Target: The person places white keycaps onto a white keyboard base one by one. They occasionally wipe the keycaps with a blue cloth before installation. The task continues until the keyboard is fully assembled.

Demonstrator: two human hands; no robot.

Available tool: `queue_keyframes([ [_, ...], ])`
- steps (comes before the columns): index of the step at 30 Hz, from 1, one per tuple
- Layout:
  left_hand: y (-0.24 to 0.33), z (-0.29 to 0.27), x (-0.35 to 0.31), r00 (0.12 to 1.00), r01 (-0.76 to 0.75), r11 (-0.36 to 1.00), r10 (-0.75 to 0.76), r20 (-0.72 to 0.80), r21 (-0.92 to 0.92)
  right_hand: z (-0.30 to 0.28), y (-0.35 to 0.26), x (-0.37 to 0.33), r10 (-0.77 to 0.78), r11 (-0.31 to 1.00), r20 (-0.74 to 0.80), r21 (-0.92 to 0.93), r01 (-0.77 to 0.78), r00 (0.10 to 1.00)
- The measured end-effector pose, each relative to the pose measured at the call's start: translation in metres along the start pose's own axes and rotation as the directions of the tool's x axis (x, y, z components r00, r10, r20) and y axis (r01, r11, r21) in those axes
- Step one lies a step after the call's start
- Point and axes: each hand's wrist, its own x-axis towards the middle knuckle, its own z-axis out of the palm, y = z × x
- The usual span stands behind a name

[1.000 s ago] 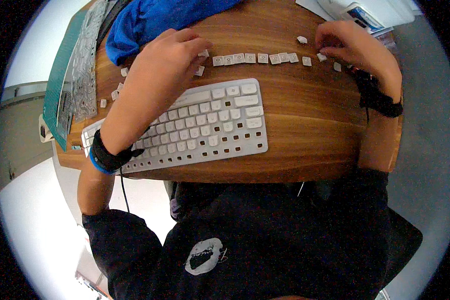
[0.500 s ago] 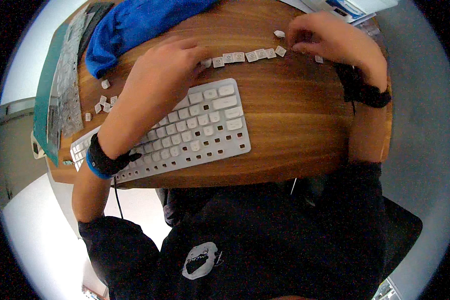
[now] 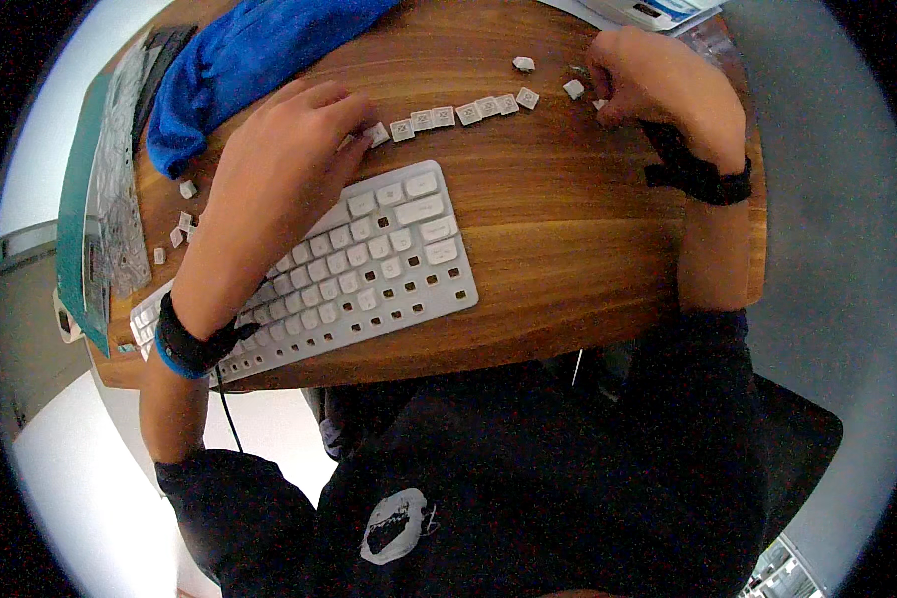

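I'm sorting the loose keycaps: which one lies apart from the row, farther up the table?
The lone keycap lies above the row of keycaps, alone on the wooden table, left of the right hand.

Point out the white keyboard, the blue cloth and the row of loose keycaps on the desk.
white keyboard [image 3: 399,254], head view, on its keys right of the left hand.
blue cloth [image 3: 249,60], head view, on the middle of its folds.
row of loose keycaps [image 3: 444,117], head view, on a middle cap.
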Motion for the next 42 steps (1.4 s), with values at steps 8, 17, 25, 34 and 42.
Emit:
queue_keyframes([
  [8,0.003,-0.001,0.000,0.997,-0.036,0.999,0.037,-0.069,0.020,-0.009,-0.001,-0.013,-0.283,0.926,-0.187,0.204,0.319,0.941],
  [17,0.003,-0.007,-0.002,0.994,0.049,0.998,-0.052,0.093,0.035,-0.042,-0.018,0.002,0.087,0.984,0.216,0.133,-0.117,0.972],
  [25,0.004,-0.005,0.000,0.999,0.025,0.999,-0.026,0.028,0.032,-0.040,-0.004,0.003,-0.043,0.995,0.018,0.089,0.041,0.999],
  [34,0.005,-0.006,0.000,0.999,-0.028,1.000,0.028,-0.046,0.015,-0.039,-0.014,0.013,-0.023,0.984,0.145,0.177,-0.003,0.989],
  [42,0.009,-0.014,-0.006,1.000,0.022,1.000,-0.022,-0.018,0.004,-0.061,-0.039,0.002,0.106,0.993,0.269,0.028,-0.118,0.957],
])
